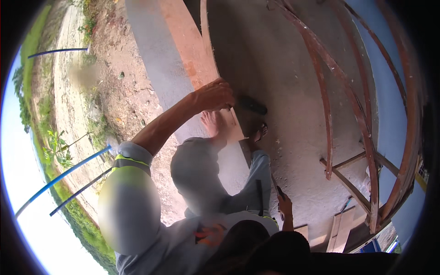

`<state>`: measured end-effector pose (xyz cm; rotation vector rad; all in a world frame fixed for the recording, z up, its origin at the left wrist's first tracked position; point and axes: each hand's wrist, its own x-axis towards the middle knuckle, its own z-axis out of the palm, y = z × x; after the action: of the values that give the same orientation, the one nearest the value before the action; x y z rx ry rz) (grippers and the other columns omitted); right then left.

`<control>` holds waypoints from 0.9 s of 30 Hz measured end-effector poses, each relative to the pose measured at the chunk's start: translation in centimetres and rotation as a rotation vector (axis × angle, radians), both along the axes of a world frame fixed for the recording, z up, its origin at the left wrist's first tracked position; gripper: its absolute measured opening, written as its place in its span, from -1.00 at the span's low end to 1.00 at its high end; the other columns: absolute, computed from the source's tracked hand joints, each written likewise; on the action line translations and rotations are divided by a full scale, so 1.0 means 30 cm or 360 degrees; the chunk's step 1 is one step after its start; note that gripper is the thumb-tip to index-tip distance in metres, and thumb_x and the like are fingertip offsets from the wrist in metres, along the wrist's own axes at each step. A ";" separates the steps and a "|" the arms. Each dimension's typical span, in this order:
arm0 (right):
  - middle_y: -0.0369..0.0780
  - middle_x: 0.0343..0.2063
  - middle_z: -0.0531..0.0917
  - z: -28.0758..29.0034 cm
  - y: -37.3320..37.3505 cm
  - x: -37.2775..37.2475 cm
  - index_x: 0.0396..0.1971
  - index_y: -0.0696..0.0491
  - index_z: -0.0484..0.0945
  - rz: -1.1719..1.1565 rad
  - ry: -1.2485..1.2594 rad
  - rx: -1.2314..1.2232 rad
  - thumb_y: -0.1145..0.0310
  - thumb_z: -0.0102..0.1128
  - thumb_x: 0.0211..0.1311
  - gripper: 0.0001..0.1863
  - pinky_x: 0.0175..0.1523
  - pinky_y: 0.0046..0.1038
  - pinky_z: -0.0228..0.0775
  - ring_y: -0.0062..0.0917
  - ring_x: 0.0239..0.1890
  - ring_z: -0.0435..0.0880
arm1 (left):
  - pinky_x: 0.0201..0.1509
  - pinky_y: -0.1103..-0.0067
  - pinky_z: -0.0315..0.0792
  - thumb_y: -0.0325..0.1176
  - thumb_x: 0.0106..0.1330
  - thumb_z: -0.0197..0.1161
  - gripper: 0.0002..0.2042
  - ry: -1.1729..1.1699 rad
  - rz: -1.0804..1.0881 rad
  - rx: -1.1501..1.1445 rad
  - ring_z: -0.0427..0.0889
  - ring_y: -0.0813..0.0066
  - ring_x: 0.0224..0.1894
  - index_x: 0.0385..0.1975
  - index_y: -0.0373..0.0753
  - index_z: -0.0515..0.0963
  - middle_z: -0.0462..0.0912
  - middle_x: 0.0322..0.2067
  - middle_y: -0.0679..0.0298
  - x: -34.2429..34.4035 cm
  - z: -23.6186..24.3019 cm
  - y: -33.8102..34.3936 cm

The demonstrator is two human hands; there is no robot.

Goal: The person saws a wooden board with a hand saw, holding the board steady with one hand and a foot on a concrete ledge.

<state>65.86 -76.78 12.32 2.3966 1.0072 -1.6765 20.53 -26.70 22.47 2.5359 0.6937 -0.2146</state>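
My left hand (214, 95) is closed in a fist over the edge of a long reddish-brown wooden board (185, 43). A small dark tip shows under its fingers, too small to name. Beside the fist, a bare foot or hand (212, 121), partly blurred, presses on the board; I cannot tell which. At the lower right, my right hand (286, 208) is wrapped round a dark-handled tool with a narrow blade (280, 192), held apart from the board. Grey clothing (195, 169), partly blurred and shaped like a bent knee, lies between my arms.
A grey slab (160, 50) runs under the board, with rough dirt (123, 59) to its left. A black object (252, 104) lies on the concrete floor (293, 123). Red-brown frames (327, 59) lean at the right by a blue wall (389, 46). Board pieces (339, 229) lie at the lower right.
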 end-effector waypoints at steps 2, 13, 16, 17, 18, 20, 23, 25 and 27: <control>-0.17 -0.56 0.66 0.048 0.028 0.003 0.12 0.06 0.61 -0.0187 0.0059 -0.0286 0.13 0.16 0.35 -0.55 -0.49 -0.34 0.48 -0.46 -0.63 0.64 | 0.21 0.39 0.33 -0.19 0.21 0.39 -0.93 0.0274 0.0006 0.0118 0.61 0.40 -0.07 -0.41 0.05 0.72 0.66 -0.40 0.43 -0.182 -0.072 -0.080; -0.33 -0.71 0.48 -0.051 0.015 0.252 0.09 0.05 0.57 0.0096 -0.0320 0.0241 0.06 0.21 0.39 -0.56 -0.65 -0.41 0.41 -0.60 -0.73 0.50 | 0.22 0.39 0.28 -0.18 0.07 0.42 -0.93 0.0639 0.0158 -0.0205 0.56 0.46 -0.05 -0.58 0.18 0.67 0.63 -0.40 0.48 -0.398 -0.575 -0.671; -0.34 -0.71 0.48 0.062 0.232 0.119 0.14 0.03 0.56 -0.0121 -0.0132 0.0008 0.08 0.20 0.41 -0.56 -0.64 -0.43 0.39 -0.62 -0.73 0.49 | 0.23 0.38 0.29 -0.26 0.24 0.33 -0.98 0.0694 -0.0030 -0.0247 0.54 0.43 -0.07 -0.40 0.10 0.66 0.61 -0.42 0.45 -0.358 -0.669 -0.846; -0.35 -0.71 0.48 0.081 0.274 0.109 0.17 0.03 0.55 -0.0105 -0.0159 0.0021 0.09 0.20 0.41 -0.55 -0.63 -0.44 0.39 -0.63 -0.72 0.48 | 0.26 0.34 0.29 -0.33 0.30 0.25 -0.90 0.0749 0.0166 -0.0161 0.52 0.35 -0.01 -0.23 0.02 0.56 0.59 -0.30 0.37 -0.274 -0.702 -0.850; -0.36 -0.71 0.48 0.079 0.311 0.091 0.19 0.02 0.54 -0.0079 -0.0157 0.0038 0.09 0.20 0.41 -0.53 -0.62 -0.45 0.38 -0.65 -0.72 0.47 | 0.30 0.30 0.29 -0.39 0.35 0.18 -0.80 0.0886 0.0726 0.0191 0.50 0.28 0.05 -0.06 -0.07 0.46 0.57 -0.18 0.28 -0.160 -0.735 -0.815; -0.36 -0.69 0.49 0.015 0.362 0.073 0.21 0.03 0.53 0.0055 -0.0158 0.0150 0.08 0.21 0.41 -0.51 -0.59 -0.47 0.38 -0.66 -0.70 0.48 | 0.37 0.23 0.28 -0.52 0.47 0.04 -0.60 0.0915 0.2336 0.1066 0.46 0.13 0.16 0.29 -0.23 0.26 0.52 0.05 0.11 0.090 -0.805 -0.611; -0.35 -0.66 0.51 0.043 0.439 -0.026 0.23 0.04 0.52 0.0059 -0.0083 0.0175 0.08 0.20 0.42 -0.50 -0.57 -0.48 0.37 -0.66 -0.69 0.49 | 0.41 0.15 0.27 -0.53 0.47 0.01 -0.51 0.0816 0.2458 0.0692 0.39 -0.02 0.27 0.38 -0.22 0.15 0.34 0.28 -0.01 0.103 -0.768 -0.597; -0.01 -0.11 0.73 0.024 0.476 -0.076 0.32 0.08 0.45 -0.0006 -0.0027 -0.0011 0.06 0.20 0.40 -0.40 0.03 -0.26 0.50 -0.32 -0.12 0.72 | 0.38 0.18 0.29 -0.47 0.43 0.09 -0.57 0.0929 0.2107 0.0561 0.43 0.04 0.24 0.28 -0.19 0.28 0.43 0.21 0.04 0.002 -0.721 -0.524; 0.00 -0.08 0.72 0.061 0.426 -0.008 0.32 0.09 0.46 -0.0048 -0.0141 -0.0088 0.05 0.20 0.40 -0.39 0.06 -0.27 0.49 -0.30 -0.09 0.71 | 0.32 0.24 0.33 -0.35 0.34 0.27 -0.68 0.0853 0.0722 -0.0250 0.51 0.15 0.18 0.08 -0.13 0.53 0.60 0.06 0.15 -0.026 -0.480 -0.366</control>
<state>65.62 -64.00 14.15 2.4388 0.9042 -1.5698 19.74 -37.67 8.08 2.1044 1.3693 -0.7664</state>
